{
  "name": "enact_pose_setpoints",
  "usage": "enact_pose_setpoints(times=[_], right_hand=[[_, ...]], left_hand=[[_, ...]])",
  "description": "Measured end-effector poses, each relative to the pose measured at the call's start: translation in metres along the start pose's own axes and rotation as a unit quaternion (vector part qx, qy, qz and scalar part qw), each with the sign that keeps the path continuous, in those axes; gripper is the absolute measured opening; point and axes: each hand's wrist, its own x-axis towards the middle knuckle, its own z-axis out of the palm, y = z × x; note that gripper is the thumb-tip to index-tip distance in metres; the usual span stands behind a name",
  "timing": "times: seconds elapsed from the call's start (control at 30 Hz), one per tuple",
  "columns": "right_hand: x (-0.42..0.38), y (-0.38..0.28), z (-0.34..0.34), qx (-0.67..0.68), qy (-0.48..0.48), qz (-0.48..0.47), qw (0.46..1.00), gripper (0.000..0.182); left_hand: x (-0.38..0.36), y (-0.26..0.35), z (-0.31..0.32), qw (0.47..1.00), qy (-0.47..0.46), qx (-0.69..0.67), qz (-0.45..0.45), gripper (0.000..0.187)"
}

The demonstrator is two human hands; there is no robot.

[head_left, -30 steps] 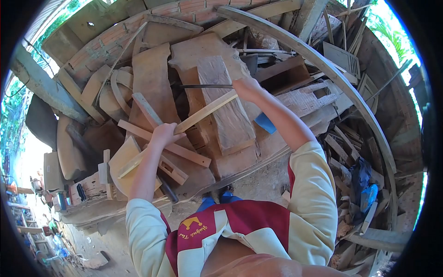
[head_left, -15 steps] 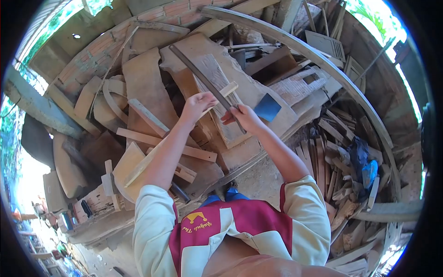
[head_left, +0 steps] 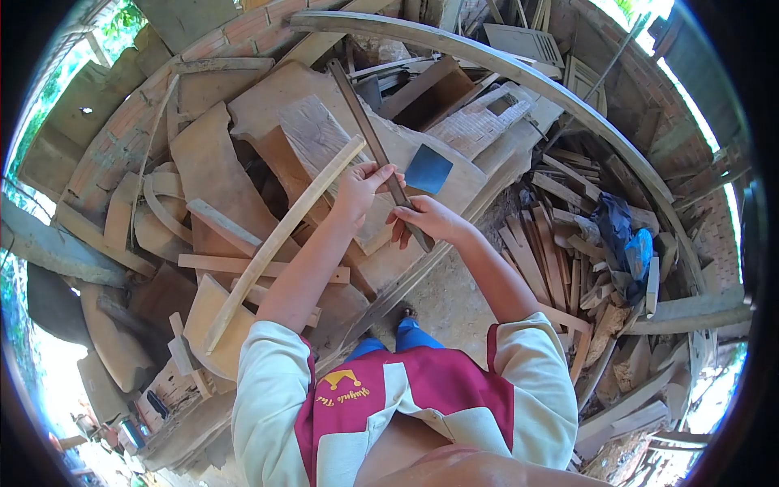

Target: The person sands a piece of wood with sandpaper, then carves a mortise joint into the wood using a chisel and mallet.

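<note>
A long, narrow dark strip (head_left: 365,118) runs slantwise in front of me over the workbench. My left hand (head_left: 362,190) pinches it below its middle, thumb and fingers closed at its edge. Close to its near end, my right hand (head_left: 420,219) grips the same strip, with the fingers partly hidden behind it. A pale, slim wooden stick (head_left: 280,237) lies just left of my left hand and forearm, crossing the boards beneath. Under the dark strip is a thick pale wood block (head_left: 312,134). A dark blue square sheet (head_left: 428,169) lies on the bench to the right.
Curved and flat wooden offcuts (head_left: 207,170) cover the bench's left side. A long curved beam (head_left: 519,69) arches across the back and right. Scrap wood (head_left: 560,260) and a blue plastic bag (head_left: 639,248) are heaped at right. A brick wall (head_left: 122,134) stands behind.
The view has shifted, so the bench appears further left. My left hand has moved right to the dark strip and now pinches it. The strip has turned steeper.
</note>
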Motion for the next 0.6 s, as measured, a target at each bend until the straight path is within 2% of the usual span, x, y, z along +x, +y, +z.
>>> enact_pose_setpoints(times=[0.1, 0.17, 0.3, 0.37, 0.4, 0.47, 0.5, 0.57, 0.6], right_hand=[[-0.001, 0.006, -0.012, 0.051, -0.017, -0.025, 0.998, 0.030], [-0.001, 0.008, -0.014, 0.077, 0.032, -0.079, 0.993, 0.030], [0.011, 0.023, -0.037, 0.013, 0.054, -0.038, 0.998, 0.027], [0.022, 0.033, -0.044, 0.094, 0.044, 0.005, 0.995, 0.026], [0.026, 0.033, -0.045, 0.093, 0.037, 0.006, 0.995, 0.026], [0.032, 0.035, -0.044, -0.106, 0.181, -0.014, 0.978, 0.028], [0.037, 0.039, -0.050, -0.107, 0.175, -0.013, 0.979, 0.028], [0.050, 0.048, -0.064, -0.342, 0.241, -0.009, 0.908, 0.030], [0.052, 0.045, -0.064, -0.343, 0.238, -0.011, 0.909, 0.030]], left_hand=[[0.006, -0.004, 0.012, 1.000, 0.005, -0.006, 0.004, 0.015], [0.013, -0.007, 0.019, 0.999, 0.014, -0.034, -0.010, 0.016], [0.031, -0.018, 0.017, 1.000, 0.022, 0.009, -0.013, 0.017], [0.048, -0.039, -0.001, 0.985, 0.040, 0.165, 0.040, 0.021], [0.053, -0.045, -0.011, 0.984, 0.047, 0.165, 0.041, 0.021], [0.056, -0.054, -0.029, 0.948, 0.088, 0.298, 0.071, 0.031], [0.053, -0.048, -0.033, 0.948, 0.094, 0.297, 0.070, 0.031], [0.046, -0.030, -0.039, 0.839, 0.168, 0.500, 0.136, 0.033], [0.048, -0.025, -0.043, 0.838, 0.172, 0.500, 0.135, 0.033]])
